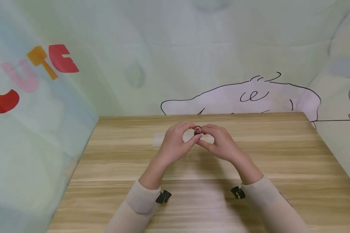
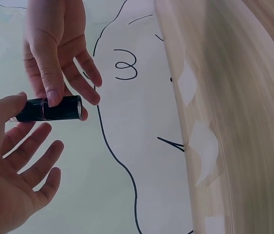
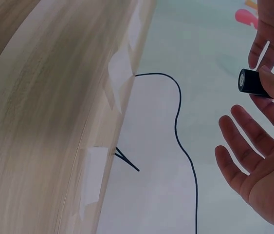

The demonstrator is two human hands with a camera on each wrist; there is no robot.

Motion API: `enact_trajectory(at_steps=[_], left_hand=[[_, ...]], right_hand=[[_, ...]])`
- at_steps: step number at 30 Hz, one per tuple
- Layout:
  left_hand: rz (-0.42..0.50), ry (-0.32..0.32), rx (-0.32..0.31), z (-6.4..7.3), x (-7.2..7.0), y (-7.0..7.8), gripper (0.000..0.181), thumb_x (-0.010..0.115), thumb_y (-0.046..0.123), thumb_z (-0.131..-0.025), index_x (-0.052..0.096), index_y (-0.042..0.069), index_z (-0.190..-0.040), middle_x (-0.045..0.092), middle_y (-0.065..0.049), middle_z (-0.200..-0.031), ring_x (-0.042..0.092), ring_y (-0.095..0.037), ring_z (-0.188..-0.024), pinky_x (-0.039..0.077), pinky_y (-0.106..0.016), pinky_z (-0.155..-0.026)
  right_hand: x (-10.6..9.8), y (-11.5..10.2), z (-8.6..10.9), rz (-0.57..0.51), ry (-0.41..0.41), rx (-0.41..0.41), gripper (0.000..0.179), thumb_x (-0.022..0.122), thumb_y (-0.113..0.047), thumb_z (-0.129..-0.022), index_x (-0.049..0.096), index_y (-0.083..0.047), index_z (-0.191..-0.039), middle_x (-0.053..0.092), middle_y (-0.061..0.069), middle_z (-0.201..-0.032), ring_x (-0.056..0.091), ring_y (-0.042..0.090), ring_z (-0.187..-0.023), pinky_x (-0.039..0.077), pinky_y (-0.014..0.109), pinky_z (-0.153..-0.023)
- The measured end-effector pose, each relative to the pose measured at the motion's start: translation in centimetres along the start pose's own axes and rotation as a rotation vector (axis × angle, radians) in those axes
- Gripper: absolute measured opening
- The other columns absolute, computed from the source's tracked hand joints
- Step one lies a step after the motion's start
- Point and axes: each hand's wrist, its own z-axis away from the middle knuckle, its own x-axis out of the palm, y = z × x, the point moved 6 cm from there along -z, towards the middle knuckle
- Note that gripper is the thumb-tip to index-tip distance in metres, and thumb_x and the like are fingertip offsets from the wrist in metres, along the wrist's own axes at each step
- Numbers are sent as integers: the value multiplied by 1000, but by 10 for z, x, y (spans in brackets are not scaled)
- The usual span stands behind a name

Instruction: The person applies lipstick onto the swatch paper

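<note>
Both arms (image 1: 150,176) reach forward and slant together. The left hand (image 1: 174,144) and right hand (image 1: 224,144) pinch a little dark tube (image 2: 67,108) over the tabletop (image 1: 119,161), toward its far edge. The tube points up and down, red-patterned end on top.

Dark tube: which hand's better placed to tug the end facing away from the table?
Probably the left hand: it pinches the dark tube near that end; the right hand grips farther along, toward the other end.
</note>
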Motion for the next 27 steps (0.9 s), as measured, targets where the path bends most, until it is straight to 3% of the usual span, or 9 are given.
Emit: enact_trajectory(at_steps=[10, 21, 27], left_hand=[[3, 24, -20, 12, -14, -7, 19, 77, 19, -92, 73, 9, -108, 72, -1, -108, 68, -17, -104, 53, -36, -93], [10, 38, -39, 24, -29, -15, 18, 77, 20, -92, 73, 10, -107, 72, 1, -106, 68, -16, -102, 54, -36, -91], [27, 36, -61, 29, -36, -20, 17, 77, 19, -92, 74, 9, -105, 71, 2, -98, 66, -15, -94, 54, -33, -83]], right_hand=[[14, -10, -7, -20, -35, -14, 14, 81, -18, -88, 76, -11, -99, 76, 0, -97, 70, 17, -90, 56, 39, -79], [28, -21, -14, -41, -51, -61, 15, 80, -18, -89, 76, -11, -102, 76, 0, -100, 70, 16, -91, 57, 38, -80], [33, -27, -17, -46, -71, -78, 18, 78, -17, -91, 76, -10, -107, 76, 0, -102, 70, 16, -93, 56, 39, -80]])
